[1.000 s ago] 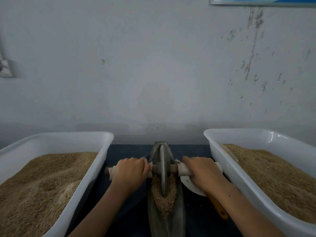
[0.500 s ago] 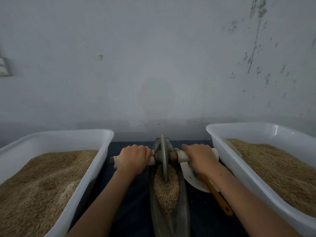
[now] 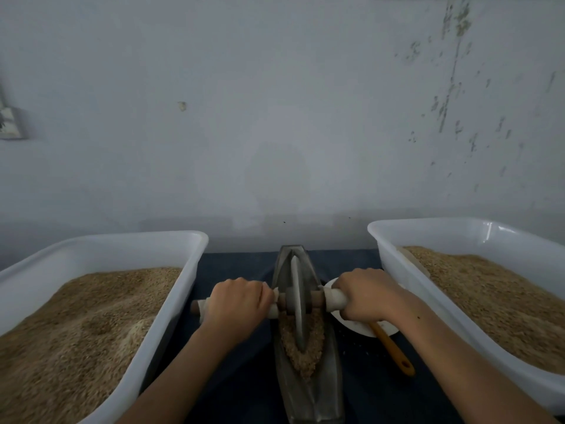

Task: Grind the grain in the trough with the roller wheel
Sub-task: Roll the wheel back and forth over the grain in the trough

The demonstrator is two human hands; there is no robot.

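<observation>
A narrow boat-shaped metal trough (image 3: 328, 390) lies lengthwise between the two tubs. Brown grain (image 3: 315, 347) fills its middle. The grey roller wheel (image 3: 297, 304) stands upright on edge in the grain, on an axle with pale handles either side. My left hand (image 3: 237, 304) grips the left handle. My right hand (image 3: 365, 296) grips the right handle. Both fists hide most of the handles.
A white tub (image 3: 186, 270) of grain stands at left, and a second white tub (image 3: 394, 264) of grain at right. A white dish (image 3: 354, 325) with an orange-handled tool (image 3: 394, 350) lies right of the trough. A grey wall rises close behind. The table is dark blue.
The wheel rolled away from me toward the trough's far end, then came back toward the middle. Both hands kept their grip on the handles.
</observation>
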